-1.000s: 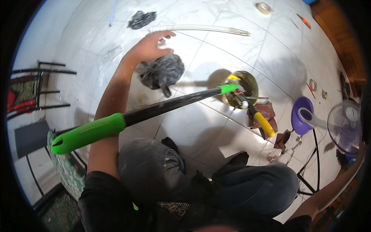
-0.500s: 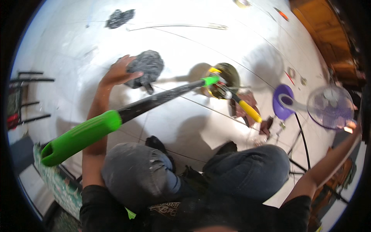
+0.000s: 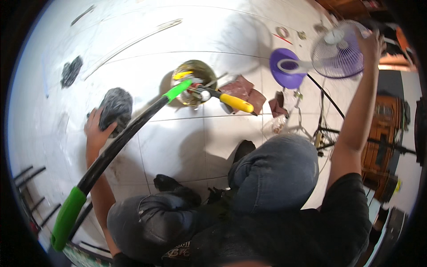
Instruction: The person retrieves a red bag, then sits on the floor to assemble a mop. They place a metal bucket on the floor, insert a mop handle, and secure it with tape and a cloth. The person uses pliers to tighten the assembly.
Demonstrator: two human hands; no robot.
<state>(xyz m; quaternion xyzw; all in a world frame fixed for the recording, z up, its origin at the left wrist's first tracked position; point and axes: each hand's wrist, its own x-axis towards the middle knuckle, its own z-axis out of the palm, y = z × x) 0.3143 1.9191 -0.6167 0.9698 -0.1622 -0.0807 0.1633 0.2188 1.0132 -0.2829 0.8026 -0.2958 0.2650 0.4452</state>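
Observation:
My left hand point(image 3: 95, 129) grips the near left side of a bundled black plastic bag point(image 3: 118, 104) on the tiled floor, thumb and fingers around its edge. My right arm stretches far to the right, and my right hand point(image 3: 370, 46) is at the outer rim of a white and purple fan point(image 3: 340, 49). Its fingers are partly hidden and blurred, so their grip is unclear. A long black pole with green grips point(image 3: 126, 147) slants across the view. Its far end overlaps a round tin point(image 3: 195, 71), which holds a yellow-handled tool point(image 3: 236, 103).
The fan has a purple base point(image 3: 289, 69). Brown sandpaper-like sheets point(image 3: 242, 91) lie right of the tin. Another crumpled black bag point(image 3: 71, 72) and a long pale strip point(image 3: 133, 43) lie farther off. A tape roll point(image 3: 282, 32), cables and black stand legs point(image 3: 327, 130) are at right.
The view has swung, shifting the floor things leftward. My right hand has come further into view beside the fan. My left hand stays on the black bag.

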